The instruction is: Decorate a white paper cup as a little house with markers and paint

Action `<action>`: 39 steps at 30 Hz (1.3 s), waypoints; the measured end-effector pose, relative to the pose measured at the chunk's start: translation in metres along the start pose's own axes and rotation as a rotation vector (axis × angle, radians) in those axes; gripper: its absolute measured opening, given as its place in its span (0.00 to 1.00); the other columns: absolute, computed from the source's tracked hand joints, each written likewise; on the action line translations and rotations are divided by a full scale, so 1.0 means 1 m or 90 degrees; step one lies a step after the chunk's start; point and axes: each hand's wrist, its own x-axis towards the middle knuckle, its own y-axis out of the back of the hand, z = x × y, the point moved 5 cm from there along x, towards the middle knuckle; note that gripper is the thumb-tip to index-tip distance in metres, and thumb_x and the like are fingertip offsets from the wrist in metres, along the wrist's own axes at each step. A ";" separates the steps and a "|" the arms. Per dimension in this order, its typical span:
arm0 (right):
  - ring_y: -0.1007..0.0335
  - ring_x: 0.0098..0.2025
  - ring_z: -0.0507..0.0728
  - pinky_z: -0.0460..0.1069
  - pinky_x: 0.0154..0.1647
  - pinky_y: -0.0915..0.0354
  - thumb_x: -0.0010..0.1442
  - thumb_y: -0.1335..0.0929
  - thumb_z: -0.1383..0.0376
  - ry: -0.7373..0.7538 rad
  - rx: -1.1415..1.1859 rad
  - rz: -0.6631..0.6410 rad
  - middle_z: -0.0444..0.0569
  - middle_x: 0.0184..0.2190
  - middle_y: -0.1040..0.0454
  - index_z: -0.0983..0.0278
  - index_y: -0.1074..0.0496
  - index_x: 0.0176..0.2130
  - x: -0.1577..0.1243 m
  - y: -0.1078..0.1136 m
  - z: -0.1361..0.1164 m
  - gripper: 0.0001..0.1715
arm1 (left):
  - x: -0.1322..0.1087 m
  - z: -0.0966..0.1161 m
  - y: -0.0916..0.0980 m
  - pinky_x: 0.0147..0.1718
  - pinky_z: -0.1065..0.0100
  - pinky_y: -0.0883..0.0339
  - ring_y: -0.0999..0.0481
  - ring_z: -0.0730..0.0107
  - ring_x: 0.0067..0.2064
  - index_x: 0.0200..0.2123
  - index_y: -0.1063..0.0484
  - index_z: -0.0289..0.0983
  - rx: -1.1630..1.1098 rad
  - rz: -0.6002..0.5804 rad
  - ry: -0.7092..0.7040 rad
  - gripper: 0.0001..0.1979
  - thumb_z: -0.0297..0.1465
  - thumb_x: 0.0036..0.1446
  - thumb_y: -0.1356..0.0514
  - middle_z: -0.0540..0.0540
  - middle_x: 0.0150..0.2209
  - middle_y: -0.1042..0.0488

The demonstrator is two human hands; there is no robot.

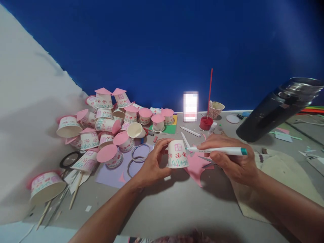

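My left hand (157,161) is closed around the side of a white paper cup (178,156), held upside down above the table. A purple window, red flowers and green grass strokes are drawn on it. My right hand (229,160) grips a white marker (217,151) with a teal end; its tip points left, close to the cup's right side. I cannot tell whether the tip touches the cup. Beneath the hands lies a pink paper scrap (198,172), with scissors (205,160) partly hidden behind my right hand.
Decorated cups with pink paper roofs (103,91) crowd the left side. Tape rings (140,153) lie on a lilac sheet (108,175). Farther back are a red pot (206,124) with a red stick and a pixelated bright rectangle (190,106). A dark flask (270,113) stands at right, near a beige cloth (280,179).
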 end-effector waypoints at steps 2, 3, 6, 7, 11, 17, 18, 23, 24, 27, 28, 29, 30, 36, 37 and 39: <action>0.21 0.28 0.56 0.50 0.27 0.27 0.75 0.32 0.62 -0.038 -0.004 -0.005 0.48 0.31 0.16 0.58 0.19 0.44 0.000 -0.003 0.002 0.11 | 0.000 -0.002 0.000 0.66 0.50 0.33 0.29 0.48 0.67 0.66 0.33 0.48 0.006 0.006 0.001 0.39 0.27 0.53 0.26 0.40 0.66 0.31; 0.23 0.26 0.54 0.49 0.26 0.30 0.75 0.32 0.63 -0.056 -0.012 -0.014 0.47 0.30 0.17 0.59 0.20 0.42 -0.001 -0.005 0.003 0.10 | -0.001 -0.003 0.001 0.66 0.50 0.32 0.29 0.47 0.67 0.66 0.33 0.48 0.015 0.008 0.003 0.39 0.27 0.52 0.26 0.39 0.66 0.31; 0.23 0.26 0.53 0.47 0.26 0.31 0.73 0.32 0.66 -0.066 -0.031 -0.030 0.46 0.29 0.18 0.60 0.22 0.39 -0.002 -0.009 0.005 0.09 | -0.002 -0.002 0.000 0.68 0.48 0.34 0.30 0.45 0.68 0.66 0.33 0.48 0.044 0.010 0.005 0.40 0.27 0.51 0.26 0.39 0.66 0.32; 0.23 0.27 0.53 0.47 0.28 0.30 0.73 0.32 0.67 -0.060 -0.030 -0.032 0.46 0.29 0.18 0.60 0.22 0.40 -0.002 -0.010 0.004 0.08 | -0.002 -0.002 0.000 0.68 0.48 0.35 0.30 0.45 0.68 0.66 0.33 0.48 0.051 0.007 0.004 0.40 0.27 0.51 0.26 0.39 0.66 0.32; 0.22 0.28 0.53 0.46 0.29 0.30 0.72 0.32 0.68 -0.061 -0.014 -0.052 0.46 0.30 0.19 0.61 0.23 0.40 -0.002 -0.014 0.006 0.08 | -0.003 0.001 -0.001 0.71 0.46 0.38 0.29 0.46 0.68 0.66 0.34 0.48 0.072 -0.006 -0.004 0.40 0.26 0.52 0.27 0.40 0.65 0.32; 0.24 0.26 0.52 0.46 0.28 0.31 0.71 0.32 0.68 -0.076 -0.005 -0.075 0.45 0.29 0.19 0.61 0.23 0.39 -0.002 -0.018 0.009 0.07 | -0.004 0.001 0.000 0.72 0.43 0.41 0.30 0.45 0.68 0.67 0.34 0.48 0.117 -0.012 -0.019 0.42 0.26 0.51 0.27 0.40 0.65 0.32; 0.24 0.26 0.52 0.46 0.28 0.31 0.71 0.32 0.68 -0.078 -0.002 -0.072 0.45 0.29 0.19 0.61 0.23 0.39 -0.003 -0.018 0.009 0.07 | -0.004 0.001 0.000 0.72 0.43 0.41 0.30 0.45 0.68 0.68 0.35 0.48 0.121 -0.015 -0.019 0.42 0.26 0.51 0.27 0.40 0.65 0.32; 0.24 0.27 0.52 0.45 0.28 0.32 0.71 0.31 0.68 -0.078 0.005 -0.075 0.45 0.29 0.19 0.61 0.22 0.39 -0.002 -0.019 0.007 0.07 | -0.004 0.001 -0.001 0.69 0.46 0.36 0.31 0.46 0.68 0.68 0.35 0.48 0.127 -0.022 -0.010 0.42 0.25 0.51 0.28 0.40 0.66 0.33; 0.24 0.26 0.51 0.45 0.28 0.32 0.70 0.31 0.68 -0.077 0.003 -0.080 0.44 0.29 0.19 0.61 0.22 0.39 -0.003 -0.019 0.008 0.07 | -0.004 0.001 -0.001 0.69 0.46 0.36 0.31 0.46 0.68 0.67 0.35 0.49 0.126 -0.024 -0.011 0.42 0.24 0.51 0.28 0.40 0.66 0.33; 0.24 0.27 0.52 0.45 0.29 0.32 0.70 0.31 0.68 -0.070 0.003 -0.075 0.44 0.30 0.19 0.61 0.22 0.39 -0.003 -0.020 0.008 0.07 | -0.005 0.002 -0.002 0.69 0.47 0.36 0.33 0.48 0.68 0.67 0.34 0.50 0.130 -0.026 -0.017 0.42 0.22 0.50 0.29 0.42 0.66 0.34; 0.24 0.27 0.52 0.45 0.29 0.32 0.70 0.31 0.68 -0.066 0.005 -0.069 0.44 0.30 0.19 0.61 0.22 0.39 -0.003 -0.020 0.008 0.07 | -0.005 0.003 -0.002 0.69 0.47 0.36 0.33 0.48 0.68 0.66 0.34 0.50 0.134 -0.025 -0.018 0.43 0.21 0.49 0.29 0.42 0.65 0.33; 0.24 0.27 0.52 0.45 0.29 0.32 0.70 0.31 0.68 -0.064 0.009 -0.065 0.44 0.30 0.19 0.61 0.22 0.40 -0.003 -0.020 0.008 0.07 | -0.005 0.003 -0.002 0.68 0.48 0.36 0.33 0.48 0.68 0.66 0.34 0.51 0.137 -0.024 -0.018 0.43 0.21 0.49 0.29 0.42 0.65 0.34; 0.24 0.27 0.52 0.45 0.29 0.32 0.70 0.31 0.68 -0.061 0.013 -0.063 0.44 0.29 0.19 0.61 0.22 0.40 -0.003 -0.020 0.008 0.06 | -0.005 0.003 -0.003 0.67 0.48 0.35 0.33 0.48 0.68 0.66 0.34 0.51 0.141 -0.024 -0.017 0.43 0.20 0.48 0.29 0.43 0.65 0.34; 0.29 0.23 0.50 0.46 0.26 0.35 0.71 0.31 0.68 -0.054 0.008 -0.097 0.44 0.29 0.19 0.61 0.23 0.41 -0.005 -0.024 0.008 0.05 | -0.006 0.005 -0.004 0.65 0.50 0.34 0.34 0.49 0.67 0.65 0.34 0.51 0.167 -0.025 -0.008 0.43 0.21 0.47 0.29 0.43 0.64 0.34; 0.29 0.22 0.50 0.46 0.26 0.36 0.71 0.31 0.68 -0.053 0.005 -0.103 0.44 0.29 0.20 0.61 0.23 0.41 -0.005 -0.024 0.008 0.05 | -0.006 0.005 -0.004 0.64 0.50 0.33 0.33 0.49 0.67 0.65 0.34 0.50 0.170 -0.025 -0.008 0.43 0.22 0.47 0.30 0.43 0.63 0.34; 0.29 0.22 0.50 0.46 0.26 0.35 0.71 0.31 0.67 -0.057 0.002 -0.109 0.45 0.28 0.20 0.62 0.23 0.41 -0.005 -0.024 0.008 0.06 | -0.006 0.005 -0.004 0.64 0.50 0.33 0.33 0.49 0.66 0.65 0.34 0.50 0.170 -0.023 -0.007 0.42 0.22 0.47 0.30 0.42 0.63 0.34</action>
